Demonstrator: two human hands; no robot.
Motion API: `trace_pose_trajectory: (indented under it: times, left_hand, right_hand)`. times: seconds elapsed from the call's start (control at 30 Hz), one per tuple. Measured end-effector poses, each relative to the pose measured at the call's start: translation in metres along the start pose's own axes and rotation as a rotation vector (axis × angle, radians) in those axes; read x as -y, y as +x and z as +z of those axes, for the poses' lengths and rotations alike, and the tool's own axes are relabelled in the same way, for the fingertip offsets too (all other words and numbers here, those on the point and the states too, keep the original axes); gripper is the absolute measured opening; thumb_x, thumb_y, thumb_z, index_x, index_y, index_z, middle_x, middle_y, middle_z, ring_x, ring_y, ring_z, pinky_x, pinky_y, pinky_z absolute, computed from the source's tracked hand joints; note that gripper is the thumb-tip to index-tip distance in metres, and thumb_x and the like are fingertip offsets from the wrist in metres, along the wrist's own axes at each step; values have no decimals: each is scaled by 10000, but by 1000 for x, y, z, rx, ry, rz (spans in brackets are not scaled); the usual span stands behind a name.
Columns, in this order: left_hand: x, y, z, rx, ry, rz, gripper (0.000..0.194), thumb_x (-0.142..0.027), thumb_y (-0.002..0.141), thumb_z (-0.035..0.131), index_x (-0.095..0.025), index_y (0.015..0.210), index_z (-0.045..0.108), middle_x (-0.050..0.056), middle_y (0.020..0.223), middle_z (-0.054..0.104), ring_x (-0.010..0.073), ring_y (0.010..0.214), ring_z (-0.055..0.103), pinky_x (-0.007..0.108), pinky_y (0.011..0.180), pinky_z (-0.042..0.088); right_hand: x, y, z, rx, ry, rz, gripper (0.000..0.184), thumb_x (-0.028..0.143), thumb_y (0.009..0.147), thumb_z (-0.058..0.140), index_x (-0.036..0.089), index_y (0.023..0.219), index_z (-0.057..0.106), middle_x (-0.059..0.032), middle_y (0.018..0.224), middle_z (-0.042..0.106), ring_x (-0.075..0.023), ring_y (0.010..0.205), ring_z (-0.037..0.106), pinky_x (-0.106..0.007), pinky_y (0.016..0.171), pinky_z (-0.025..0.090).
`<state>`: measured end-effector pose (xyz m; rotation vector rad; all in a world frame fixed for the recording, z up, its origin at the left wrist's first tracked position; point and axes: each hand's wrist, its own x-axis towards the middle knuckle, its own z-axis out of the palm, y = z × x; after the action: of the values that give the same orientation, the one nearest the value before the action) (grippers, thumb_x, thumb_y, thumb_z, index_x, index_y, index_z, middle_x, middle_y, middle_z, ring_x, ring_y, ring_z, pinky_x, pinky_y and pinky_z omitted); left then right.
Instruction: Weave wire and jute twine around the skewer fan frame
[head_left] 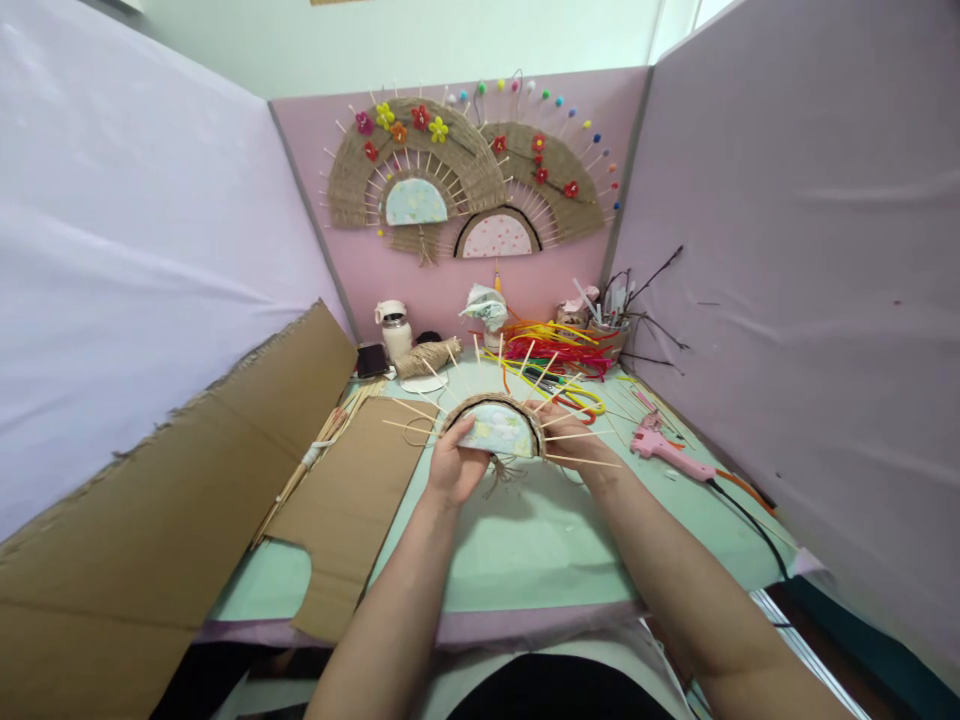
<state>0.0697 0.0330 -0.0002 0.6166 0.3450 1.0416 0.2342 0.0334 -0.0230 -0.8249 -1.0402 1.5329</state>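
Note:
A small half-round craft piece (499,430) with a pale blue-green floral face, a dark line and a twine-wrapped rim is held up over the table. Thin wooden sticks fan out from its curved edge, and a twine tassel (505,472) hangs below. My left hand (459,460) grips its lower left, thumb on the patterned face. Around the right end is my right hand (564,436), its fingers partly hidden behind the piece and sticks.
Cut cardboard (367,480) and bundled sticks (311,455) lie left. A pink glue gun (671,450) with a cord rests right. Behind are a twine roll (427,357), a white bottle (394,330), pipe cleaners (555,350) and a pot of twigs (611,335). Finished fans (480,180) hang on the back panel.

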Motion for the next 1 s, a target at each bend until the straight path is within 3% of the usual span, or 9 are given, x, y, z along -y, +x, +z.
trace_pose_trajectory:
  times: [0.1,0.33,0.63,0.87,1.0]
  left_hand:
    - [-4,-3,0,54,-4,28,295,-217,756,549,-121,1013,657,119,1083,676,288,1168,528,424,1006,366]
    - [-7,-8,-1,120,5,59,335,-211,771,507,-123,1064,646,115,1117,666,279,1210,493,418,1025,351]
    - [-7,-8,-2,47,-25,87,385,-219,750,530,-173,1123,612,104,1134,659,293,1180,518,470,1001,361]
    - [-8,-8,-3,40,-43,134,434,-180,756,517,-189,1187,566,104,1128,660,279,1148,547,466,1000,361]
    - [-13,-8,-4,36,-54,142,440,-188,754,519,-190,1192,565,107,1175,638,281,1166,533,465,1005,359]
  right_hand:
    - [8,-5,-1,-64,130,34,265,307,595,772,165,716,583,41,563,575,-83,474,501,-211,483,381]
    - [17,-13,3,1,147,3,235,318,620,741,156,645,572,50,513,533,-69,438,460,-194,442,316]
    - [17,-15,6,16,-4,79,138,258,621,709,167,629,605,41,535,546,-71,454,437,-204,451,315]
    - [18,-15,2,20,-3,69,172,284,625,717,166,654,595,28,583,564,-83,501,479,-211,488,348]
    - [19,-14,-5,31,-21,40,202,326,687,682,171,649,558,55,494,459,-61,425,373,-200,436,272]
